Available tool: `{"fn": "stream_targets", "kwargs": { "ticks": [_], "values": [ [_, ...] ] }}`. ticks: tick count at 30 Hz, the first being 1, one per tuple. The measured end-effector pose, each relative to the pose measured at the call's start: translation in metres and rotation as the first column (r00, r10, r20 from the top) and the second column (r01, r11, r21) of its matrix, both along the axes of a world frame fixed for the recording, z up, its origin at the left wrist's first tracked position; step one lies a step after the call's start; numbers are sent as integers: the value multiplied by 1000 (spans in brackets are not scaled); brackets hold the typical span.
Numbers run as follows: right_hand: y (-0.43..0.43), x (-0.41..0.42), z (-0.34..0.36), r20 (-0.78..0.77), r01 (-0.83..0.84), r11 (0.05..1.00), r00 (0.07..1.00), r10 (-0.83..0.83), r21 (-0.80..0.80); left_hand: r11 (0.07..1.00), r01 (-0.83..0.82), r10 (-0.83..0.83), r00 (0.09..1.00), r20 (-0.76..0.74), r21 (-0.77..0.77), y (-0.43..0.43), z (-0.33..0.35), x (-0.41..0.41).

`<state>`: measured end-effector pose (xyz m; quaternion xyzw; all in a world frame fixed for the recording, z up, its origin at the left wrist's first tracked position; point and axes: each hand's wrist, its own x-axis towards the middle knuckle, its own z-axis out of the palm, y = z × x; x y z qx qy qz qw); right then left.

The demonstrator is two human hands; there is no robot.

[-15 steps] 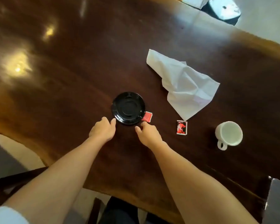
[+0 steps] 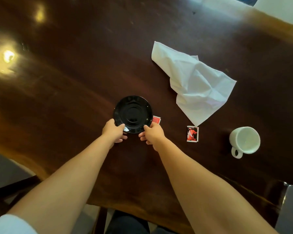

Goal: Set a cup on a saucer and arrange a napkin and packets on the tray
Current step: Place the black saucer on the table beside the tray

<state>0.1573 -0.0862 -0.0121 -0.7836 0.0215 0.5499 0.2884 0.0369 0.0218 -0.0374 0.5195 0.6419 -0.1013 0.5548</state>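
Note:
A black saucer (image 2: 133,114) lies on the dark wooden table (image 2: 74,81). My left hand (image 2: 113,130) grips its near left rim and my right hand (image 2: 152,133) grips its near right rim, thumbs on top and fingers underneath. A red packet (image 2: 156,120) peeks out from under the saucer's right edge. A second red and white packet (image 2: 192,133) lies further right. A crumpled white napkin (image 2: 194,83) sprawls behind it. A white cup (image 2: 244,141) stands upright at the right, its handle pointing toward me.
The table's near edge curves below my forearms, with a dark chair frame (image 2: 10,188) at the lower left and a grey chair seat (image 2: 291,210) at the lower right. No tray is in view.
Both hands have closed onto the saucer's near rim; before, they only touched the table just in front of it. The view has tilted slightly.

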Motion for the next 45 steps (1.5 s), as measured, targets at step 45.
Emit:
{"fn": "stream_targets", "kwargs": {
  "ticks": [45],
  "values": [
    [-519,58,42,161,402,916,903,-399,19,838,543,-545,836,57,53,-456,79,106]
  ]
}}
